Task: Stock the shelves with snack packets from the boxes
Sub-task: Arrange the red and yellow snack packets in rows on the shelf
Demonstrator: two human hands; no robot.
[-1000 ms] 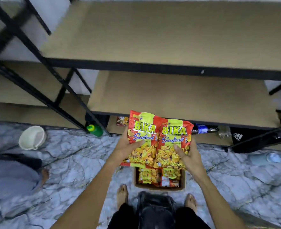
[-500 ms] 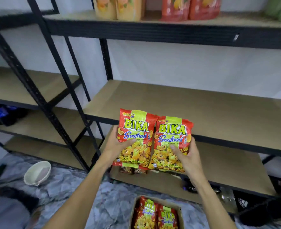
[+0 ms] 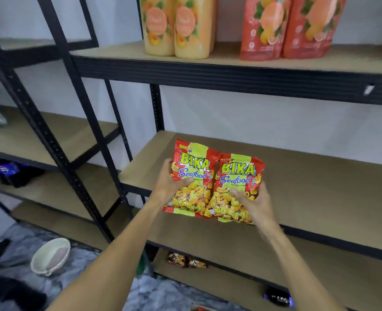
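Observation:
Two red and yellow BIKA Seafood snack packets stand side by side over the front left part of a bare wooden shelf (image 3: 309, 176). My left hand (image 3: 170, 185) grips the left packet (image 3: 193, 176) by its left edge, thumb across the front. My right hand (image 3: 253, 203) grips the right packet (image 3: 237, 185) at its lower right, fingers over the front. Both packets tilt back slightly, with their bottoms at the shelf's front edge. The box is out of view.
The shelf above (image 3: 230, 63) holds orange and yellow pouches (image 3: 176, 25) and red pouches (image 3: 286, 25). A lower shelf carries small snack packets (image 3: 185, 261). Black uprights (image 3: 77, 131) frame the left rack. A white bowl (image 3: 51, 255) lies on the marble floor.
Both hands lifted the two packets up from the box and forward to the middle shelf. The view tilted upward, so the box has dropped out of sight.

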